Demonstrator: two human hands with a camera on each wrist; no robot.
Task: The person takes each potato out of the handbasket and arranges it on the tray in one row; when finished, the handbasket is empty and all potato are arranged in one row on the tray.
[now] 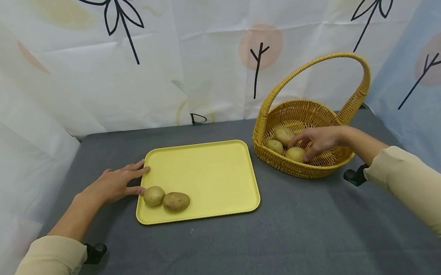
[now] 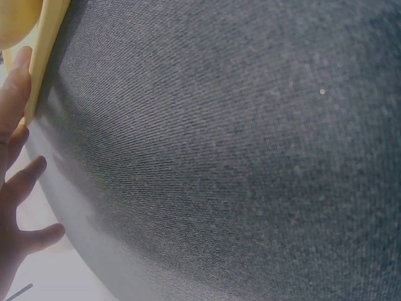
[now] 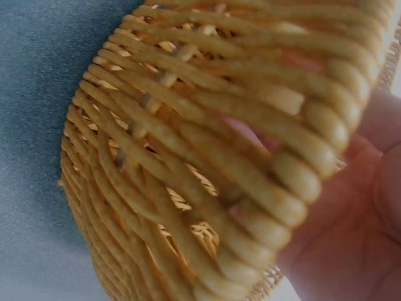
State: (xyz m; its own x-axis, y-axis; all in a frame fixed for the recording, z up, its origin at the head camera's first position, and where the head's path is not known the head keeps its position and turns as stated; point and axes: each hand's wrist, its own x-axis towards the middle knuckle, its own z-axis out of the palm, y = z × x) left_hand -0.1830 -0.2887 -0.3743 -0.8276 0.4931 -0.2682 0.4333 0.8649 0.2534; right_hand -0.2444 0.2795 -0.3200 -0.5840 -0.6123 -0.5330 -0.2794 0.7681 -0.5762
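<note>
My left hand [image 1: 120, 182] lies with fingers spread at the left edge of a yellow tray [image 1: 208, 171], fingertips over its rim. The thumb tip is right beside a round potato [image 1: 154, 196] in the tray's front left corner. A longer potato [image 1: 176, 201] lies against that one. My right hand [image 1: 322, 139] reaches into a wicker basket [image 1: 303, 171], its thumb and fingers around a potato [image 1: 295, 154]. Two more potatoes, one at the back [image 1: 284, 135] and one at the left [image 1: 274, 146], lie beside it. In the right wrist view the woven basket wall [image 3: 207, 157] hides most of the fingers.
The basket's tall arched handle [image 1: 314, 61] rises over the right hand. A dark grey cloth [image 1: 234, 250] covers the table. Printed white curtains [image 1: 209, 42] hang behind and at the sides. Dark wrist camera mounts [image 1: 94, 254] sit under both cuffs.
</note>
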